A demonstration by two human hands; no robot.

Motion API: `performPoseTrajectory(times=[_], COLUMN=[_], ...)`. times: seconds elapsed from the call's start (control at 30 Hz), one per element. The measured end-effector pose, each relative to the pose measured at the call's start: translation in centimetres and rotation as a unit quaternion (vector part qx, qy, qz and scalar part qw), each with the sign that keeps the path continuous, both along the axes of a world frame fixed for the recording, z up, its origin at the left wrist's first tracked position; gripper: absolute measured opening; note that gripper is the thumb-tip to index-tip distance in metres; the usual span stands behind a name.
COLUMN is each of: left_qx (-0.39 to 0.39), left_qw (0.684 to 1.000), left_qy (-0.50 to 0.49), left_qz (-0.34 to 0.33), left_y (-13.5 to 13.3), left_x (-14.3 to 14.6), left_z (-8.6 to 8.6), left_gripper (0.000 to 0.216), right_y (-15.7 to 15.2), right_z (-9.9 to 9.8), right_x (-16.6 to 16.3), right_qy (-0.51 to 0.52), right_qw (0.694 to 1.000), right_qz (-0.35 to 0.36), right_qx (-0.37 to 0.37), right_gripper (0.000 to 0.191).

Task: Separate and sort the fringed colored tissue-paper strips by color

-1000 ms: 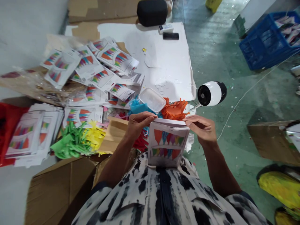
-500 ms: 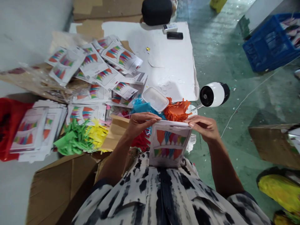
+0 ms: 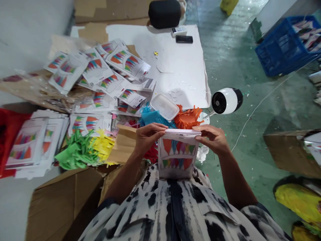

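My left hand [image 3: 150, 136] pinches the top left corner of a white printed packet [image 3: 178, 152] that shows rows of coloured tassels. My right hand [image 3: 213, 138] grips the same top edge at the right corner, thumb below and fingers above. The packet's top strip bends over between the two hands, and its lower end rests against my patterned shirt. Just beyond it lie an orange paper tassel bundle [image 3: 188, 117], a blue one [image 3: 152, 117] and a shallow white plastic tray [image 3: 165, 106]. Part of a red bundle [image 3: 151, 154] shows behind my left wrist.
Many similar packets [image 3: 125, 63] lie heaped on the left, with a stack of printed cards [image 3: 27, 140] nearer. Green [image 3: 77, 152] and yellow tassels [image 3: 102, 144] sit beside an open cardboard box [image 3: 65, 201]. A small fan [image 3: 227, 101] stands right; a blue crate [image 3: 283, 47] is farther off.
The packet's top strip is bent over further and shows a broader white face. My right hand has shifted slightly left with the packet. The whole view has moved a little.
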State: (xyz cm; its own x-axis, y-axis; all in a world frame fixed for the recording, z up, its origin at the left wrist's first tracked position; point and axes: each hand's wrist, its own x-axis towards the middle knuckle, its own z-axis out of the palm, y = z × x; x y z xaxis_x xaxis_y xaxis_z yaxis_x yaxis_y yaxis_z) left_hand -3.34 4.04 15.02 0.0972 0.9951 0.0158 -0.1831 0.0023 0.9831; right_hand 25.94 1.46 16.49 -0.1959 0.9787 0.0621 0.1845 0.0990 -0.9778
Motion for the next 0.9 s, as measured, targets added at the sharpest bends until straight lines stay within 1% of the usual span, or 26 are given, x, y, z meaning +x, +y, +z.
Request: performPoseTrajectory(times=[0.07,0.13,0.2,0.27,0.3,0.37,0.43,0.5,0.57,0.67,0.77,0.83,0.9], left_qx=[-0.005,0.005,0.045,0.106,0.133,0.161,0.162,0.162,0.167,0.151,0.107,0.084,0.083], left_qw=[1.0,0.999,0.992,0.977,0.97,0.965,0.969,0.973,0.975,0.975,0.972,0.969,0.968], left_qy=[0.013,0.051,0.115,0.173,0.189,0.196,0.182,0.16,0.138,0.165,0.208,0.227,0.232], left_qz=[0.011,-0.001,-0.037,-0.071,-0.076,-0.063,-0.044,-0.046,-0.054,-0.019,0.018,0.045,0.043], left_y=[-0.1,-0.1,0.1,0.5,0.7,1.1,1.3,1.6,1.9,2.9,4.3,4.9,5.0], left_x=[-0.1,-0.3,-0.4,-0.3,-0.2,0.3,1.0,1.6,2.1,2.7,2.9,2.4,1.3], left_z=[0.1,0.6,1.5,2.4,2.7,2.8,2.2,1.1,-0.3,-3.2,-6.7,-8.8,-10.3], left_gripper=[0.016,0.015,0.018,0.028,0.033,0.033,0.022,0.017,0.019,0.025,0.03,0.03,0.025], right_y=[-0.2,-0.5,-0.6,-0.8,-0.8,-0.8,-0.8,-0.6,0.0,1.9,4.0,5.0,5.5], right_z=[-0.3,-0.6,-0.7,-0.7,-0.7,-0.6,-0.5,-1.0,-2.4,-5.9,-9.9,-12.1,-13.8], right_x=[-0.3,-0.6,-1.0,-1.4,-1.5,-1.9,-2.1,-2.1,-2.0,-2.2,-3.0,-3.8,-4.5], right_qy=[0.009,0.014,0.02,0.027,0.029,0.029,0.02,0.004,-0.009,-0.004,0.012,0.02,0.021], right_qw=[1.0,0.999,0.998,0.997,0.997,0.996,0.997,0.997,0.995,0.991,0.988,0.986,0.986], right_qz=[-0.007,-0.021,-0.046,-0.067,-0.074,-0.076,-0.072,-0.077,-0.096,-0.13,-0.141,-0.138,-0.137], right_qx=[-0.014,-0.024,-0.029,-0.028,-0.026,-0.02,-0.014,-0.007,-0.002,-0.023,-0.066,-0.086,-0.096], right_gripper=[0.029,0.03,0.031,0.031,0.029,0.027,0.025,0.024,0.023,0.023,0.027,0.03,0.032])
